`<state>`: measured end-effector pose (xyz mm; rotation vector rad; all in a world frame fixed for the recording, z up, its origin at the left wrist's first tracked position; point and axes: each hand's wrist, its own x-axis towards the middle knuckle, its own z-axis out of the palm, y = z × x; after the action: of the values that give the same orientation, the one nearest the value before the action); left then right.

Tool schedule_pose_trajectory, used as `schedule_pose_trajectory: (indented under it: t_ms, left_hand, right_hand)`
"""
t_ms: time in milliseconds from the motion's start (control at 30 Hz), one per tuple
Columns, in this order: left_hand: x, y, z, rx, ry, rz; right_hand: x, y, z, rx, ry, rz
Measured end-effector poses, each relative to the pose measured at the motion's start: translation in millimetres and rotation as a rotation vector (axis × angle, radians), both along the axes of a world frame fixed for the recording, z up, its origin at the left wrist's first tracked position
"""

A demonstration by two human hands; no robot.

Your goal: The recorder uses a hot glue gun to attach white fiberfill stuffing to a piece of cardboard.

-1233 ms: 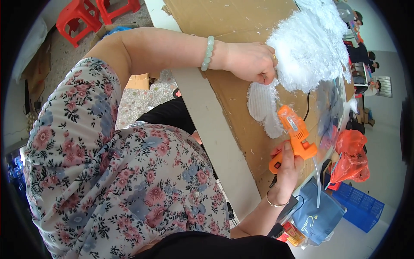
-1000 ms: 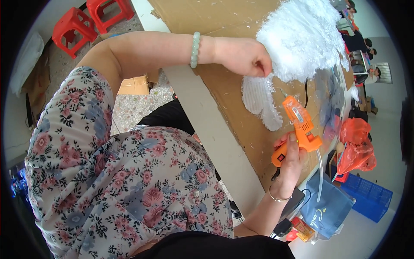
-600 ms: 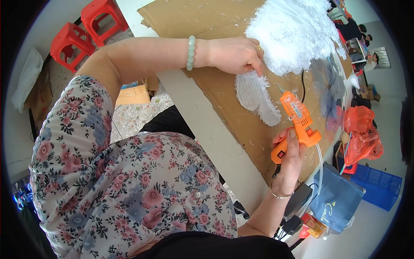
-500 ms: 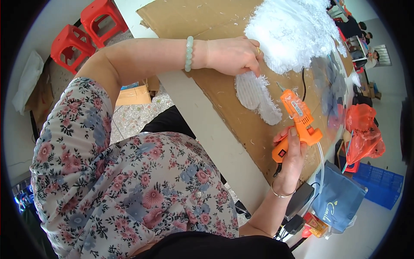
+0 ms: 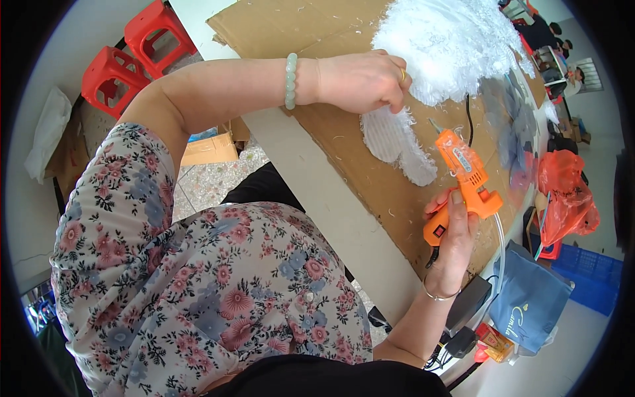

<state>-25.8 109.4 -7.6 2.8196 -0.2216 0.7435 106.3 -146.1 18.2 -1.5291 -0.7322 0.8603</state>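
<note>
My left hand [image 5: 367, 83], wearing a bead bracelet and a ring, reaches in from the left with curled fingers. Its fingertips close on the upper end of a white fringed piece [image 5: 397, 145], which has a ribbed face and a fluffy edge; the exact grip is hidden under the hand. In my right hand [image 5: 458, 228] is an orange glue gun [image 5: 466, 162], held by its handle with the nozzle aimed toward the far side, just right of the fringed piece. The nozzle tip does not touch the piece.
Brown cardboard [image 5: 357, 159] covers the white table [image 5: 311, 159]. A fluffy white pile [image 5: 450, 49] lies beyond my left hand. Clear plastic sheets [image 5: 512, 126], a red plastic bag [image 5: 565, 192] and a blue bag [image 5: 529, 294] are on the right. Red stools [image 5: 159, 36] stand at the far left.
My left hand has shifted slightly, its knuckles turning over the upper end of the fringed piece. The glue gun appears a little farther right, as the whole view has moved slightly too.
</note>
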Motion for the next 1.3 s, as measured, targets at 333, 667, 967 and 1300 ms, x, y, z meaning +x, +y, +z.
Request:
schedule_pose_trajectory:
  t_ms: [333,667,967,1300]
  left_hand:
    - [3.6,-8.5,-3.5,0.084,0.046,0.012]
    - [-30.6,4.3,6.9,-0.426,0.204,0.231]
    - [-34.4,-13.7,-12.6,-0.252,0.180,0.165]
    - [-27.8,-12.2,-19.6,-0.183,0.023,0.111]
  right_hand:
    - [4.1,-3.5,-2.0,-0.035,-0.038,0.013]
    - [-4.2,1.9,-16.2,-0.047,-0.041,0.079]
    - [-11.0,23.5,-20.9,-0.218,-0.213,0.239]
    - [-15.4,32.1,-22.4,-0.231,-0.290,0.260]
